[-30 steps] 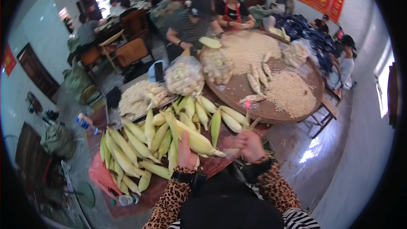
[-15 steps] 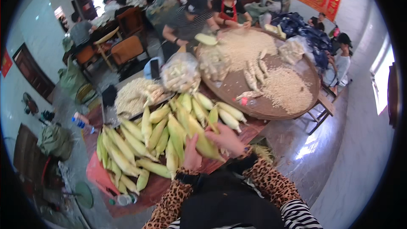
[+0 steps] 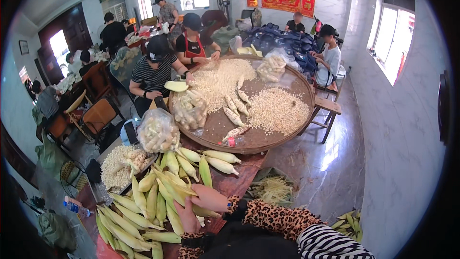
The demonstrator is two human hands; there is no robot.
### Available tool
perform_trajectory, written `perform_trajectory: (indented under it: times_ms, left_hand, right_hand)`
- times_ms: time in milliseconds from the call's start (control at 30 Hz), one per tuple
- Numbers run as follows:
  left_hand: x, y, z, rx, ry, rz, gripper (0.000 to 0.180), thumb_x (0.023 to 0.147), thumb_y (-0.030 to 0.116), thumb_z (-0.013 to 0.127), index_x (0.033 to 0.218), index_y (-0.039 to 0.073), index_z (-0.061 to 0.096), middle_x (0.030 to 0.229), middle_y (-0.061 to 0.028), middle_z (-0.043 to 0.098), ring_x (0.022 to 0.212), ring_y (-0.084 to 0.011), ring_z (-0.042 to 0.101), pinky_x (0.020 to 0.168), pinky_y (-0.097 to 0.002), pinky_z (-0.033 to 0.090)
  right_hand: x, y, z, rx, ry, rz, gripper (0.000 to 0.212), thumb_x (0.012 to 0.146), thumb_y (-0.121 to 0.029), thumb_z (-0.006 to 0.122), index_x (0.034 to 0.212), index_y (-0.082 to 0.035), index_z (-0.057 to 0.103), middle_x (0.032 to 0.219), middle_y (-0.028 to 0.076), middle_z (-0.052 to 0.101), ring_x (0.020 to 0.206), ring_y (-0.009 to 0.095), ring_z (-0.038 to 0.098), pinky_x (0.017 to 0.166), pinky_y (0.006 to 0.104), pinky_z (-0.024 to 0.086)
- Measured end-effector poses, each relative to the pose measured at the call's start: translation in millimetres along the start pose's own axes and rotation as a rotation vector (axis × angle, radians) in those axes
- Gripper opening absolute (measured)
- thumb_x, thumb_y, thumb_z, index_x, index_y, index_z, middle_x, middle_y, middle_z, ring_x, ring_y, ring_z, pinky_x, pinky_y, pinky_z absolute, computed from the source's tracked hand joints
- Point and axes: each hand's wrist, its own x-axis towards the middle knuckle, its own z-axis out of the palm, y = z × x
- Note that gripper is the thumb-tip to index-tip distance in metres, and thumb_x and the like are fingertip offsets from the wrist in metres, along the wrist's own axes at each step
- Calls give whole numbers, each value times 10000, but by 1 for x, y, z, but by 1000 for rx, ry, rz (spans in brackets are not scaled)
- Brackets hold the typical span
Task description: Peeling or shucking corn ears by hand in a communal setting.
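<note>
A heap of pale green corn ears in their husks [image 3: 158,196] lies on the reddish table [image 3: 239,180] in front of me. My right hand [image 3: 211,198] reaches leftward and grips one husked corn ear [image 3: 203,211] at the near edge of the heap. Just beside it, my left hand [image 3: 187,218] is raised with its fingers against the same ear. Both wrists wear leopard-print sleeves.
A large round woven tray [image 3: 292,129] behind the heap carries piles of kernels and stripped cobs. Clear bags of cobs [image 3: 157,132] stand at its left rim. Several people sit around it. Husk scraps [image 3: 273,189] lie on the floor at right.
The camera has tilted up and shows more of the room. My right hand has moved left from the table's right side onto an ear, and both hands have come together.
</note>
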Motion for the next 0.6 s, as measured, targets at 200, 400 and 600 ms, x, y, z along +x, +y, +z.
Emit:
perform_trajectory:
  times_ms: [200, 400, 600]
  left_hand:
    - [3, -4, 5, 87, 63, 21, 503, 907, 150, 504, 1326, 35, 250, 1244, -123, 446, 1097, -217, 473, 925, -325, 391]
    - [-3, -9, 7, 120, 83, 44, 528, 886, 104, 513, 1329, 28, 236, 1242, -126, 443, 1090, -226, 473, 931, -324, 388]
    - [3, 0, 13, -59, 117, 88, 568, 868, 116, 501, 1350, 56, 206, 1239, -119, 438, 1065, -247, 488, 861, -378, 452]
  right_hand:
    - [-5, 7, 14, -7, 130, 67, 289, 820, -230, 527, 980, 4, 471, 923, 212, 530, 860, 385, 536, 743, 414, 438]
    - [-11, 17, 23, 13, 214, 58, 255, 825, -205, 513, 972, -2, 468, 910, 215, 526, 864, 395, 536, 746, 424, 439]
    - [11, 124, 14, -62, 243, 131, 158, 803, -115, 470, 880, 16, 512, 812, 181, 511, 766, 304, 522, 678, 384, 427]
